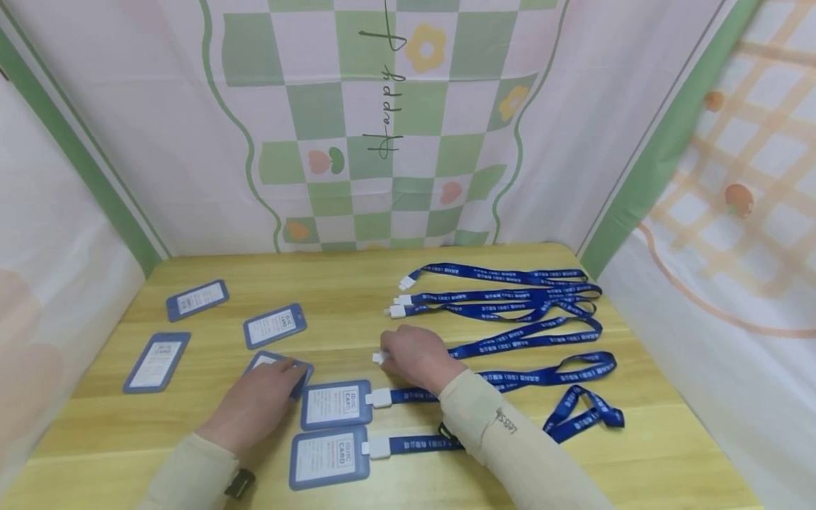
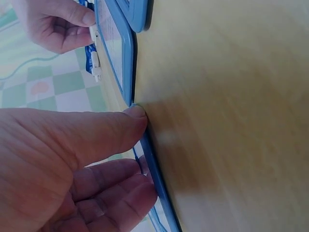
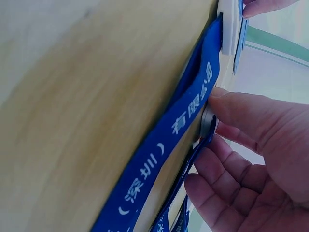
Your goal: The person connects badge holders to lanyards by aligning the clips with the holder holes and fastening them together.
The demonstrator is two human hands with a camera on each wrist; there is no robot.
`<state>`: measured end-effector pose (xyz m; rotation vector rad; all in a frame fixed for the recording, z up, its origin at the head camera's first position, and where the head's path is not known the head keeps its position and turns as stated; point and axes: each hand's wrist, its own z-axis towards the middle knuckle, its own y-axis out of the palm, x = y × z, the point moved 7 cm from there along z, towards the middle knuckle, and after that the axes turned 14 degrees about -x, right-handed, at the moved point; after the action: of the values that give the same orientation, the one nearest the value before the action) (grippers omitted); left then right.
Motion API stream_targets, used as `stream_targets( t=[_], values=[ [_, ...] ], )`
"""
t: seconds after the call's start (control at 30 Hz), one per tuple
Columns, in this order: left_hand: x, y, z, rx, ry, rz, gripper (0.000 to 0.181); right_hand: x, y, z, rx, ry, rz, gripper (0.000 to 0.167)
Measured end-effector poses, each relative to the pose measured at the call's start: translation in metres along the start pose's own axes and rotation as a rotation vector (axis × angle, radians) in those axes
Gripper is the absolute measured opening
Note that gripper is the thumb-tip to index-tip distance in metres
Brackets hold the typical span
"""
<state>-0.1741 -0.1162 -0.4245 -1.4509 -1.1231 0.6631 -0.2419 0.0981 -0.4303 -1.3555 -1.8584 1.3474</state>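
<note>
My left hand (image 1: 255, 404) holds a blue-framed ID card holder (image 1: 264, 359) by its edges, thumb on one side and fingers on the other, as the left wrist view shows. The holder lies at table level, partly hidden by the hand. My right hand (image 1: 417, 358) pinches the white clip (image 3: 207, 122) of a blue lanyard (image 1: 529, 343) between thumb and fingers. A small gap separates the two hands. Nearer me, two card holders (image 1: 336, 405) are joined to white clips (image 1: 381, 398) on lanyards, one above the other, and the right forearm crosses over their straps.
Three loose card holders, the nearest to the left hand being one card holder (image 1: 275, 326), lie on the left of the wooden table (image 1: 344, 283). Several blue lanyards (image 1: 503, 273) with printed white characters stretch across the right side. A patterned curtain (image 1: 382, 184) hangs behind.
</note>
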Motion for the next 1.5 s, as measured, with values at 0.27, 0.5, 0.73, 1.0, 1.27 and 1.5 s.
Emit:
stream_targets(
  t=[0.27,0.5,0.73,1.0,1.27,1.5],
  values=[
    [-0.001,-0.001,0.002,-0.007,0.003,0.022,0.046,0.000,0.001,-0.001,-0.011,0.006,-0.002,0.017],
    [-0.002,-0.002,0.006,0.003,0.009,0.040,0.046,-0.001,0.000,-0.003,-0.009,0.000,-0.026,0.016],
    [-0.004,-0.003,0.009,0.009,0.008,0.022,0.052,-0.002,-0.001,-0.003,-0.005,-0.007,-0.028,0.016],
    [-0.007,-0.001,0.011,-0.007,-0.021,0.016,0.053,-0.003,-0.002,-0.003,0.002,-0.020,-0.033,0.015],
    [-0.010,-0.004,0.012,0.015,-0.017,0.001,0.054,-0.004,-0.002,-0.003,0.009,-0.028,-0.031,0.014],
    [-0.014,-0.002,0.015,-0.002,-0.017,-0.005,0.042,-0.005,-0.003,-0.002,0.002,-0.032,-0.028,0.014]
  ],
)
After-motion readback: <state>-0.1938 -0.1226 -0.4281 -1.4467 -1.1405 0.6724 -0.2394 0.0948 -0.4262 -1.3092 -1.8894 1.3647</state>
